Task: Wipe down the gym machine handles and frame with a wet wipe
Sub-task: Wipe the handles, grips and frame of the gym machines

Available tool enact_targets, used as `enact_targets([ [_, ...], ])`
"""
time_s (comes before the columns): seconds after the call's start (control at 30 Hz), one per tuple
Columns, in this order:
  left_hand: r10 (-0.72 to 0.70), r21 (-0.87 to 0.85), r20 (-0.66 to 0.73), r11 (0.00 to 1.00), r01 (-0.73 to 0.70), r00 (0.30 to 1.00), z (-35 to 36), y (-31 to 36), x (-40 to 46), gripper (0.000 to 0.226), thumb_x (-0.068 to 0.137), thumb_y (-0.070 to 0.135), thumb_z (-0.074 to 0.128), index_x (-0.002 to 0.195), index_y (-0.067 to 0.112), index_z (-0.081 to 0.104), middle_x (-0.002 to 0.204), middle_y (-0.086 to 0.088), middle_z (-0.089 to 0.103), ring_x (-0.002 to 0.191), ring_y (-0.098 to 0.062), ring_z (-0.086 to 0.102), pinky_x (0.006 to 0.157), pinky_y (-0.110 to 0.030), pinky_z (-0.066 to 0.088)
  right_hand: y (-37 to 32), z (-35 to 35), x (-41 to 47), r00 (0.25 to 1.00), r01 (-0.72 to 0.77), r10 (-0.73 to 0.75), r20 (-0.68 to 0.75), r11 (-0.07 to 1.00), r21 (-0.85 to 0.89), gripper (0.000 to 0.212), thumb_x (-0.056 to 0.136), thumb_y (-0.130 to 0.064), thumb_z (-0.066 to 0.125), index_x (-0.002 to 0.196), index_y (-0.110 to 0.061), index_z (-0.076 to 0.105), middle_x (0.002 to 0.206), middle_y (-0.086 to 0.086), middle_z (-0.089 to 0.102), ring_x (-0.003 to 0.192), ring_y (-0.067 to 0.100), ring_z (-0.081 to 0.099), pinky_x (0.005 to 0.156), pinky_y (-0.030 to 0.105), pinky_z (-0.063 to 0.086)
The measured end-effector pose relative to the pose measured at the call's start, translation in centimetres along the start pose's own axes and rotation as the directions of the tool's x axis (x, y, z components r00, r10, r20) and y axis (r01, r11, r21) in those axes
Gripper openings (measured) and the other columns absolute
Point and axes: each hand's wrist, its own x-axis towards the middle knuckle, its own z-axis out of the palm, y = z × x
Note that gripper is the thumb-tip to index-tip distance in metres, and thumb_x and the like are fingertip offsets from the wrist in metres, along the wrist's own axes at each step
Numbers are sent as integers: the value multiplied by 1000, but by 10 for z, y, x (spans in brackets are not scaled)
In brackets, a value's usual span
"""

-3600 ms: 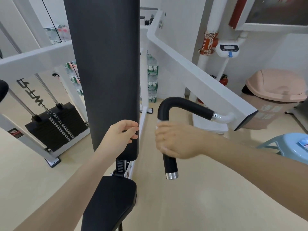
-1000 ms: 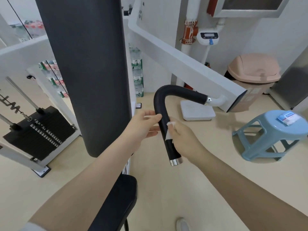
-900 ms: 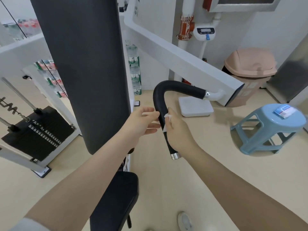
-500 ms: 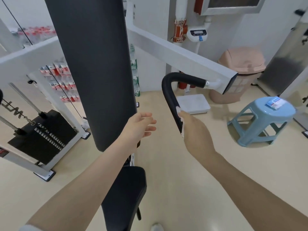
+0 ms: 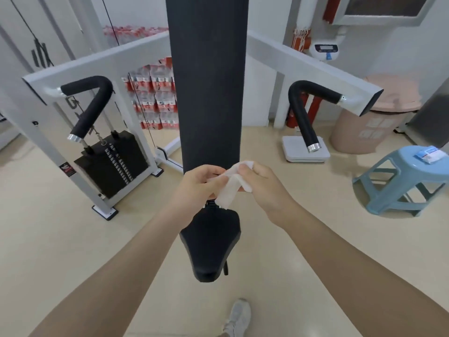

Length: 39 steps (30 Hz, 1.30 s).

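A white wet wipe (image 5: 230,188) is held between my left hand (image 5: 199,182) and my right hand (image 5: 263,188), just in front of the lower end of the tall black back pad (image 5: 207,81). Both hands pinch the wipe. The black seat (image 5: 210,242) lies right below them. A bent black handle (image 5: 302,113) hangs from the white frame arm (image 5: 313,69) on the right, well clear of my hands. Its twin, the left handle (image 5: 91,103), hangs from the left frame arm (image 5: 97,59).
A weight stack (image 5: 111,161) stands at the left behind the frame. On the right are a blue plastic stool (image 5: 405,181) with a wipe packet (image 5: 428,154), a pink bin (image 5: 379,117) and a white floor scale (image 5: 297,148). My shoe (image 5: 238,317) shows at the bottom.
My right hand came off the right handle with the wipe and moved to the centre. My left hand joined it on the wipe. The view turned left to face the back pad.
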Motion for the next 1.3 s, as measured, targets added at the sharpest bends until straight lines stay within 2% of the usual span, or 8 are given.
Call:
enact_targets([
  [0.2, -9, 31, -131, 999, 13, 991, -80, -18, -37, 10, 85, 22, 64, 82, 12, 64, 60, 14, 60, 49, 2, 51, 52, -12, 42, -21, 75, -5, 987, -152, 147, 71, 986, 75, 28, 90, -23, 44, 93, -15, 71, 102, 13, 67, 91, 19, 61, 89, 36, 49],
  [0.33, 6, 60, -159, 998, 3, 987, -143, -32, -32, 12, 84, 23, 65, 79, 13, 64, 67, 7, 60, 56, -5, 51, 56, -21, 40, -25, 134, 29, 969, -234, 210, 128, 950, 206, 23, 93, -23, 48, 103, -10, 65, 100, 9, 66, 97, 22, 63, 86, 39, 54],
  [0.6, 67, 120, -146, 991, -50, 987, -310, -49, 13, 10, 85, 17, 64, 75, 14, 65, 66, 7, 60, 57, -4, 54, 53, -15, 45, -45, 275, 136, 963, -197, 168, 213, 973, 121, 23, 90, -16, 58, 110, -6, 63, 108, 11, 67, 102, 22, 64, 84, 34, 54],
  [0.77, 104, 173, -135, 982, -80, 985, -384, -57, 60, 10, 88, 17, 60, 82, 15, 68, 72, 4, 64, 63, -6, 56, 64, -22, 49, -62, 323, 192, 989, -138, 124, 79, 968, 209, 13, 90, -8, 55, 96, -5, 66, 93, 11, 67, 83, 18, 64, 70, 24, 52],
  [0.97, 185, 298, -148, 945, -134, 972, -437, -59, 154, 28, 95, 21, 48, 121, 23, 56, 96, 16, 65, 88, 1, 62, 84, -25, 48, -96, 326, 277, 980, 0, 21, -199, 995, 102, 12, 90, -12, 55, 96, -14, 65, 86, 0, 68, 78, 10, 65, 56, 16, 49],
  [1.13, 328, 584, -169, 793, -173, 929, -478, -42, 226, 30, 93, 22, 52, 122, 25, 54, 104, 13, 60, 87, -5, 54, 68, -12, 38, -131, 333, 369, 917, 119, -157, -368, 985, -124, 7, 92, -17, 52, 97, -17, 57, 91, -1, 61, 91, 19, 58, 77, 29, 49],
  [1.2, 377, 663, -155, 725, -187, 913, -490, -36, 248, 32, 91, 21, 54, 123, 25, 54, 107, 11, 61, 88, -6, 53, 72, -17, 39, -146, 340, 399, 812, 285, -464, -353, 844, -455, 10, 93, -14, 50, 100, -12, 56, 94, 0, 58, 89, 16, 54, 75, 25, 42],
  [1.3, 412, 729, -96, 649, -217, 906, -505, -32, 277, 34, 90, 23, 57, 124, 22, 55, 114, 7, 62, 104, -14, 52, 86, -27, 38, -144, 352, 429, 650, 417, -756, 76, 270, -868, 10, 88, -10, 53, 96, -7, 58, 87, 7, 62, 81, 20, 57, 71, 31, 41],
])
